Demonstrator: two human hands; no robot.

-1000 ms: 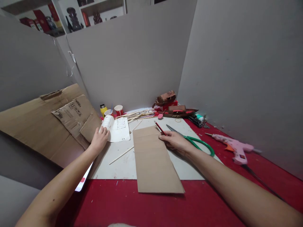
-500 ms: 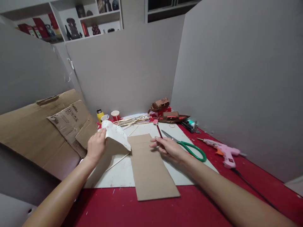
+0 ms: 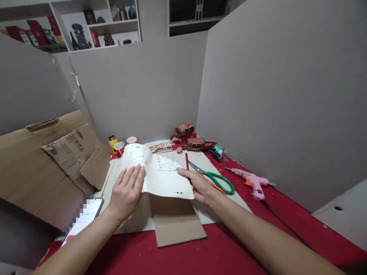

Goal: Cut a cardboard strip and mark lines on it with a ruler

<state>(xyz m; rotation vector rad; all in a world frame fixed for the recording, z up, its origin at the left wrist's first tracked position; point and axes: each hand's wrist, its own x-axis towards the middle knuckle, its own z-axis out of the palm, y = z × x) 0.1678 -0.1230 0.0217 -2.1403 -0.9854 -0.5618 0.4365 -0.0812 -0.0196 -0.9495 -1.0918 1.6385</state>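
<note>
Lying across the patterned paper [image 3: 163, 177] at eight o'clock, your left fingers [image 3: 132, 176] possibly grip it; your right fingers [image 3: 185, 173] pinch its three-o'clock edge.

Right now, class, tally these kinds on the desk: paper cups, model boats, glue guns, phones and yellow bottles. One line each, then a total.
Paper cups: 2
Model boats: 2
Glue gun: 1
Phone: 1
Yellow bottle: 1
Total: 7
</note>
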